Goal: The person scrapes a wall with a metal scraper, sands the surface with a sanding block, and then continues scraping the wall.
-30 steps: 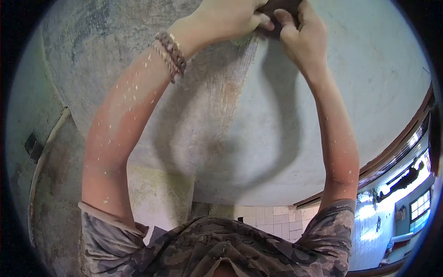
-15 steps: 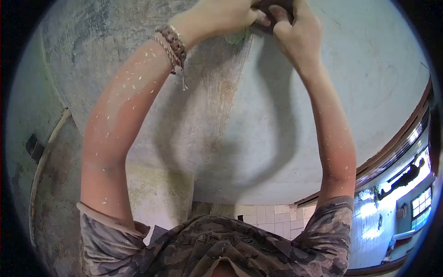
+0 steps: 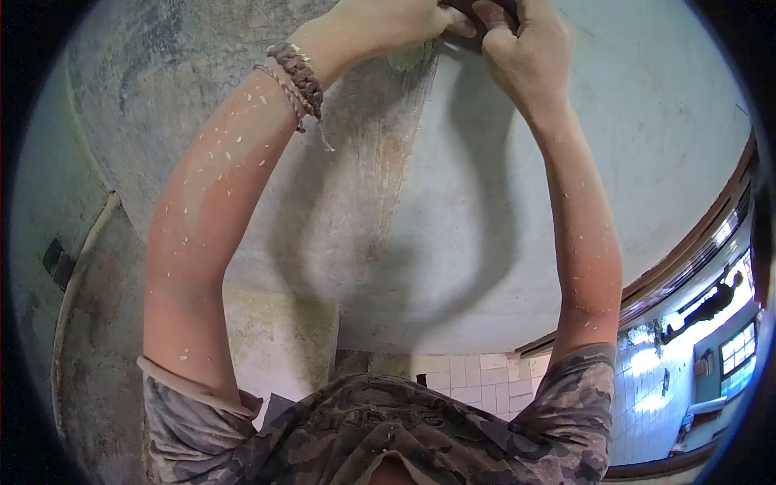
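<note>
Both of my arms reach up along a wall. At the top edge of the view my left hand and my right hand grip a dark brown flat piece between them, thumbs on its near side. Most of that piece lies outside the view, so its kind does not show. Behind the hands, the wall is pale and smooth on the right. To the left it has a rough, grey-brown bare patch. Pale flakes dot both forearms, and a braided bracelet circles my left wrist.
A pipe runs along the wall at left, beside a small dark box. Pale tiles show low down behind my body. At right are a brown wooden edge, a window and a dark silhouetted shape.
My right hand has shifted slightly to the right, and my left wrist slightly up and left. Both hands keep hold of the dark brown piece.
</note>
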`<state>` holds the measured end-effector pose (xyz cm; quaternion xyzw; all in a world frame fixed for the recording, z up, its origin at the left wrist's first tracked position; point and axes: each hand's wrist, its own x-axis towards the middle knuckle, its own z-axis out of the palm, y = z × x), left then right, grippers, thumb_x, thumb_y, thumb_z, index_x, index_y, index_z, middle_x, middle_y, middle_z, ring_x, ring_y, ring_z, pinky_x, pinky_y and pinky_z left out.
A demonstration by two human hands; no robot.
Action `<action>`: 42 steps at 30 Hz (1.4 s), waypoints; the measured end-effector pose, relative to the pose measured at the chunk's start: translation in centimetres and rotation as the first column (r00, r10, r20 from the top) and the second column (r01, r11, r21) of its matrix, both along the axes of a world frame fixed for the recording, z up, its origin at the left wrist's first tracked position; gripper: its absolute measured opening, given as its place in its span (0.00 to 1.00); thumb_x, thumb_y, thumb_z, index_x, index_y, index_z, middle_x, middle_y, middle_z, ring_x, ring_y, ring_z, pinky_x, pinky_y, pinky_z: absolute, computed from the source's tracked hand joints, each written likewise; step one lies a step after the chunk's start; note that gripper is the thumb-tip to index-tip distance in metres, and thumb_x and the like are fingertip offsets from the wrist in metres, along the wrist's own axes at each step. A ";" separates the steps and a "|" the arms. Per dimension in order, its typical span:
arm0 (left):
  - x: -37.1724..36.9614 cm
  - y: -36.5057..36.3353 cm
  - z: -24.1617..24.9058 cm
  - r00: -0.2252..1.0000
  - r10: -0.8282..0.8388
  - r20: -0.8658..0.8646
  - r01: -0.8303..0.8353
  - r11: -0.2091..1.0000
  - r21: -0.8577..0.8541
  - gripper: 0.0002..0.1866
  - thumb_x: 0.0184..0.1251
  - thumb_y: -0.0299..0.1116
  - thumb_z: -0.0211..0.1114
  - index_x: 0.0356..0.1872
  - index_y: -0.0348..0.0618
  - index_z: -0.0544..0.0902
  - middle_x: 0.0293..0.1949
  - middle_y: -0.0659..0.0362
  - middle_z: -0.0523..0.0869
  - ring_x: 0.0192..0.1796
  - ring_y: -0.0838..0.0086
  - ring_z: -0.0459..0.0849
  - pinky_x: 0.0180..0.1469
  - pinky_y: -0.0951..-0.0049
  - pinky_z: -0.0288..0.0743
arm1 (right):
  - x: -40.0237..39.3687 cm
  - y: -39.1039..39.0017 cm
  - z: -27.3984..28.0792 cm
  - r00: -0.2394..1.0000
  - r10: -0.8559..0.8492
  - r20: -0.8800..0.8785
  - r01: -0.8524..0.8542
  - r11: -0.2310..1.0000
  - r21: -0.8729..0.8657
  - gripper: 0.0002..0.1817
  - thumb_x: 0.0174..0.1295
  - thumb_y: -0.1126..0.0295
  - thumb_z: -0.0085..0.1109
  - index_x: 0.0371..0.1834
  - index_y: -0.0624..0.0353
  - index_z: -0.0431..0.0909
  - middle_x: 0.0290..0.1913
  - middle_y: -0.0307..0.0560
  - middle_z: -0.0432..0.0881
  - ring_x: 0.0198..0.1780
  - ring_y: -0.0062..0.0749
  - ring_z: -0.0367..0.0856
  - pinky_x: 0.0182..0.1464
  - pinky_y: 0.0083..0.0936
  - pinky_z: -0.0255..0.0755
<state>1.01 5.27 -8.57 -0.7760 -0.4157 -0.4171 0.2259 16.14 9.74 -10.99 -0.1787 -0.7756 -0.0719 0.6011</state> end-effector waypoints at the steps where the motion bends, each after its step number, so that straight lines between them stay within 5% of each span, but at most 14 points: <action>1: -0.1 0.3 -0.3 0.999 0.024 -0.038 -0.024 1.000 0.003 0.09 0.53 0.34 0.70 0.31 0.39 0.87 0.28 0.45 0.86 0.32 0.55 0.87 0.36 0.61 0.78 | -0.7 0.4 -1.0 0.996 -0.041 -0.080 0.047 0.997 0.068 0.11 0.60 0.78 0.55 0.46 0.66 0.78 0.37 0.62 0.84 0.40 0.51 0.86 0.43 0.39 0.77; 3: -1.1 2.3 -1.9 0.989 -0.020 -0.145 0.044 0.986 0.162 0.09 0.53 0.34 0.70 0.31 0.39 0.87 0.28 0.45 0.86 0.32 0.55 0.87 0.36 0.62 0.78 | -0.8 1.0 -1.4 0.984 -0.075 -0.162 0.097 0.986 0.133 0.10 0.60 0.79 0.55 0.45 0.66 0.78 0.36 0.61 0.84 0.39 0.51 0.85 0.42 0.38 0.77; 6: -0.6 1.0 -1.0 0.998 -0.067 -0.014 0.066 0.998 -0.019 0.10 0.53 0.35 0.70 0.32 0.39 0.87 0.29 0.46 0.86 0.33 0.55 0.87 0.38 0.61 0.78 | 0.5 1.4 -1.1 0.999 -0.045 0.010 0.044 0.994 0.102 0.11 0.60 0.79 0.54 0.45 0.67 0.77 0.37 0.61 0.84 0.39 0.52 0.85 0.43 0.37 0.77; 14: -0.6 1.6 -2.5 0.984 -0.025 -0.176 0.037 0.997 0.069 0.11 0.52 0.38 0.71 0.30 0.40 0.87 0.27 0.46 0.86 0.33 0.53 0.86 0.40 0.58 0.77 | 1.5 0.7 -2.3 0.997 -0.083 0.009 0.083 0.997 0.010 0.11 0.60 0.76 0.55 0.45 0.65 0.79 0.37 0.60 0.86 0.40 0.50 0.86 0.44 0.38 0.77; 17: -0.5 1.7 -3.3 0.974 0.048 -0.221 -0.038 0.998 0.048 0.12 0.55 0.38 0.71 0.35 0.41 0.87 0.31 0.49 0.87 0.36 0.54 0.86 0.41 0.60 0.77 | 2.6 0.6 -0.4 0.966 0.228 0.125 -0.176 0.927 -0.331 0.11 0.62 0.71 0.60 0.46 0.62 0.80 0.42 0.53 0.88 0.44 0.52 0.87 0.46 0.39 0.78; 19: -0.4 2.5 -5.4 0.938 0.131 -0.322 -0.081 0.983 0.163 0.12 0.56 0.40 0.71 0.34 0.43 0.87 0.31 0.55 0.85 0.37 0.57 0.82 0.43 0.60 0.73 | 2.4 1.2 -0.9 0.896 0.432 -0.101 -0.441 0.842 -0.311 0.15 0.72 0.62 0.58 0.43 0.67 0.80 0.38 0.45 0.85 0.41 0.26 0.83 0.47 0.23 0.75; 22: -0.5 3.1 -9.0 0.996 0.035 -0.086 -0.004 0.941 0.338 0.12 0.55 0.41 0.71 0.34 0.43 0.87 0.28 0.56 0.82 0.38 0.61 0.81 0.48 0.63 0.71 | 0.7 1.2 -3.1 0.891 0.447 -0.077 -0.451 0.856 -0.254 0.17 0.68 0.61 0.62 0.39 0.68 0.82 0.30 0.43 0.84 0.33 0.25 0.82 0.38 0.22 0.75; 24: -0.9 2.7 -11.9 0.996 0.060 0.068 -0.080 0.935 0.347 0.14 0.54 0.42 0.73 0.36 0.44 0.86 0.30 0.57 0.81 0.41 0.61 0.79 0.49 0.64 0.69 | 1.0 1.0 -3.9 0.833 0.532 -0.150 -0.552 0.778 -0.300 0.14 0.70 0.63 0.60 0.40 0.67 0.81 0.29 0.43 0.83 0.34 0.29 0.84 0.38 0.24 0.77; 26: -1.7 2.9 -13.8 0.969 0.087 0.232 -0.208 0.797 0.566 0.16 0.53 0.43 0.75 0.39 0.46 0.85 0.39 0.56 0.80 0.46 0.60 0.77 0.50 0.64 0.67 | 1.4 1.5 -3.6 0.586 0.691 -0.423 -0.785 0.613 -0.085 0.13 0.72 0.64 0.57 0.40 0.66 0.78 0.27 0.40 0.79 0.34 0.32 0.84 0.39 0.28 0.78; 28: -2.3 3.5 -14.4 0.960 0.138 0.245 -0.253 0.803 0.539 0.21 0.53 0.45 0.75 0.46 0.48 0.84 0.50 0.54 0.78 0.54 0.59 0.74 0.55 0.61 0.64 | 1.3 1.7 -2.5 0.533 0.691 -0.488 -0.789 0.614 0.006 0.13 0.72 0.64 0.56 0.38 0.64 0.75 0.26 0.41 0.74 0.31 0.34 0.81 0.38 0.33 0.79; 30: -2.4 3.9 -14.3 0.936 0.263 0.235 -0.351 0.748 0.563 0.29 0.56 0.47 0.72 0.59 0.51 0.79 0.61 0.51 0.75 0.64 0.58 0.71 0.64 0.57 0.57 | 0.9 2.3 -2.1 0.216 0.829 -0.516 -0.955 0.289 0.064 0.15 0.73 0.61 0.54 0.36 0.64 0.74 0.26 0.43 0.71 0.29 0.35 0.79 0.38 0.35 0.79; 35: -2.9 4.8 -15.4 0.936 0.279 0.214 -0.351 0.783 0.514 0.32 0.61 0.46 0.68 0.66 0.50 0.74 0.72 0.50 0.67 0.74 0.55 0.61 0.74 0.55 0.45 | -1.9 2.2 -3.9 0.318 0.772 -0.551 -0.741 0.565 0.363 0.24 0.75 0.57 0.49 0.23 0.61 0.66 0.18 0.43 0.66 0.18 0.32 0.69 0.26 0.35 0.73; 38: -3.2 4.8 -15.5 0.941 0.280 0.192 -0.340 0.793 0.506 0.31 0.63 0.44 0.67 0.67 0.46 0.73 0.73 0.48 0.65 0.76 0.53 0.59 0.75 0.54 0.43 | -1.3 1.4 -4.2 0.368 0.656 -0.659 -0.667 0.680 0.305 0.27 0.75 0.52 0.45 0.17 0.52 0.59 0.17 0.39 0.58 0.21 0.32 0.62 0.29 0.37 0.66; 42: -2.5 4.3 -15.9 0.956 0.234 0.174 -0.291 0.821 0.491 0.28 0.65 0.37 0.64 0.66 0.39 0.74 0.71 0.43 0.67 0.74 0.50 0.63 0.75 0.51 0.47 | -1.2 0.0 -4.9 0.344 0.693 -0.634 -0.703 0.638 0.315 0.25 0.73 0.55 0.47 0.17 0.48 0.58 0.17 0.36 0.54 0.21 0.30 0.61 0.30 0.34 0.64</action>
